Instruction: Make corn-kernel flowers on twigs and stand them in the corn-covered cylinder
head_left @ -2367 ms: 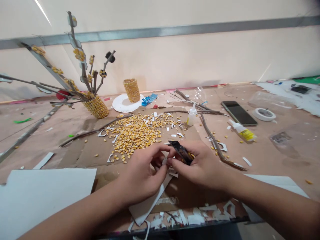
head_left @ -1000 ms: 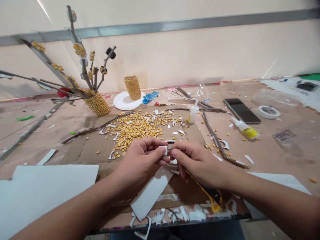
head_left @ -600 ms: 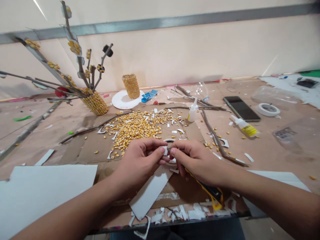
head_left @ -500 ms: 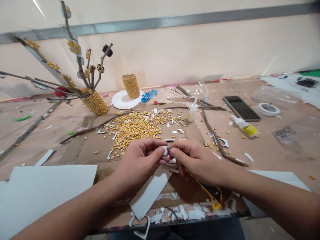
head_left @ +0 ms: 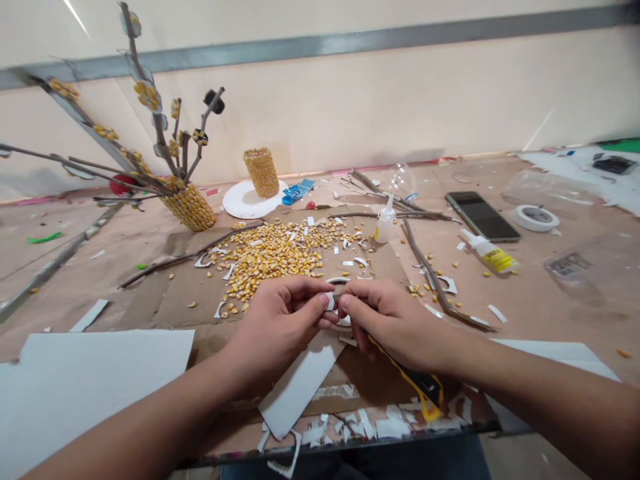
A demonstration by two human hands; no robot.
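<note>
Between the two hands, low over the brown cardboard (head_left: 173, 300), holds a small white piece (head_left: 331, 301) in a close pinch of the left hand (head_left: 285, 317), thumb on the near side, fingers curled behind. Sits right at those left fingertips, on the side facing the right hand (head_left: 397, 327); touching the left, just beside the right thumb tip. Cannot tell whether touched by the right fingers as well, with only a thin dark sliver visible in the narrow gap.

Wraps the right hand loosely around a black and yellow box cutter (head_left: 425, 390), largely hidden under the palm. Runs lengthwise from near the right fingertips back and down to the right, toward the near edge of the table. Cannot make out any blade.

Looks pale, flat and stiff, as far as visible, like a trimmed bit of card; too covered for a sure reading of outline or long axis. Lies directly above a white ring (head_left: 345, 323) and the far end of a white card strip (head_left: 300, 387), slanting down to the left. Beyond the left knuckles, heaped loosely: corn kernels (head_left: 277, 257).
</note>
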